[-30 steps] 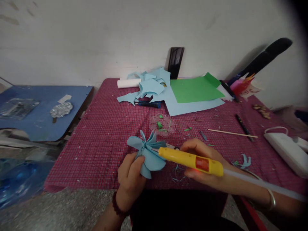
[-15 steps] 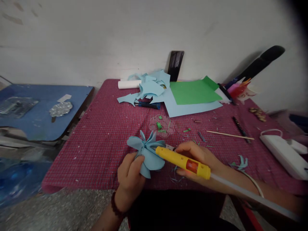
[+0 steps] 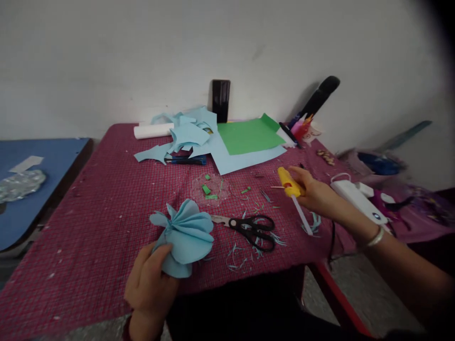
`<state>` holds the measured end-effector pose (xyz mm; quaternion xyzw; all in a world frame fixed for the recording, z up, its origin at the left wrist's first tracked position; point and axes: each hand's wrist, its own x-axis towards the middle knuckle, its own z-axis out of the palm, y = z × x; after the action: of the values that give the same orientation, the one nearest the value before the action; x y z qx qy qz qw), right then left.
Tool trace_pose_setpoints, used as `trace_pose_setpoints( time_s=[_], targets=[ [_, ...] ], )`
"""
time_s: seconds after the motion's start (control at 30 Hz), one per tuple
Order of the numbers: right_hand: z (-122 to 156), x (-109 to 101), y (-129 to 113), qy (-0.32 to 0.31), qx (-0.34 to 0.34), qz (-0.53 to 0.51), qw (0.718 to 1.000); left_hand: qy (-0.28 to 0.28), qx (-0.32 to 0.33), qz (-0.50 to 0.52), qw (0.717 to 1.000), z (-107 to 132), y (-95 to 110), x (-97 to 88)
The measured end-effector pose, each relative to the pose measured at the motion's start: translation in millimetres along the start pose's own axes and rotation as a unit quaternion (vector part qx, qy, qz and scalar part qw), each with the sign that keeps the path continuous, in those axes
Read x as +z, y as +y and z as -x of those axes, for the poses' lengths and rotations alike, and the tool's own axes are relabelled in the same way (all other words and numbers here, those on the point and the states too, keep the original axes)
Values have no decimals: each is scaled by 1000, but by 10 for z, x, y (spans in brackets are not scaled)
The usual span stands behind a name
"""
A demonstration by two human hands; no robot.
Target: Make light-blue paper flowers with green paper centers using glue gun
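Observation:
My left hand point(image 3: 151, 282) pinches the lower edge of a light blue folded paper flower point(image 3: 185, 234) just above the near edge of the red checked table point(image 3: 88, 222). Off to the right, my right hand point(image 3: 314, 192) is closed round a yellow glue gun point(image 3: 288, 182), its white glue stick point(image 3: 302, 215) pointing back toward me. Black-handled scissors point(image 3: 250, 229) lie on the cloth between the two hands, among paper trimmings.
Green paper point(image 3: 249, 135) and light blue sheets and scraps point(image 3: 185, 135) lie at the table's back. A white power strip point(image 3: 357, 201) sits at the right edge. A dark phone point(image 3: 221, 99) leans on the wall. A blue table point(image 3: 31, 184) stands left.
My right hand has carried the glue gun away from the flower to the right. The scissors it covered now show. The view has swung right; the left hand still holds the flower.

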<state>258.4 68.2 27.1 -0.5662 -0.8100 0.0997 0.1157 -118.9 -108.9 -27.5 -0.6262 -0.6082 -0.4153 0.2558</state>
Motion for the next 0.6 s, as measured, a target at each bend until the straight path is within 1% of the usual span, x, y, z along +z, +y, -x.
trace_pose_setpoints(
  time_s=[0.07,0.13,0.2,0.27,0.3,0.37,0.43,0.47,0.53,0.6],
  targets=[
    [-26,78,292,-27,20,2,999,-8,-7,-4,1000,8,-8,-7],
    [-24,147,513,-42,12,4,999,-9,-16,-8,1000,12,-14,-20],
    [-1,168,649,-46,-18,17,999,-11,-12,-8,1000,11,-22,-32],
    [30,125,690,-47,-46,38,997,-5,0,-11,1000,10,-33,-40],
    [43,85,671,-48,-58,50,996,-4,3,-14,1000,12,-38,-44],
    [43,1,550,-35,-84,70,993,-8,3,-20,1000,26,-46,-48],
    [-6,-45,338,-9,-125,69,990,-20,0,-24,1000,52,-51,-51],
    [-53,-43,212,-6,-150,54,987,-23,-4,-26,999,69,-52,-51],
    [-185,13,-42,-28,-202,12,979,-18,-14,-23,999,106,-55,-51],
    [-347,111,-254,-73,-236,-20,969,-26,-23,-18,999,136,-57,-54]
  ],
)
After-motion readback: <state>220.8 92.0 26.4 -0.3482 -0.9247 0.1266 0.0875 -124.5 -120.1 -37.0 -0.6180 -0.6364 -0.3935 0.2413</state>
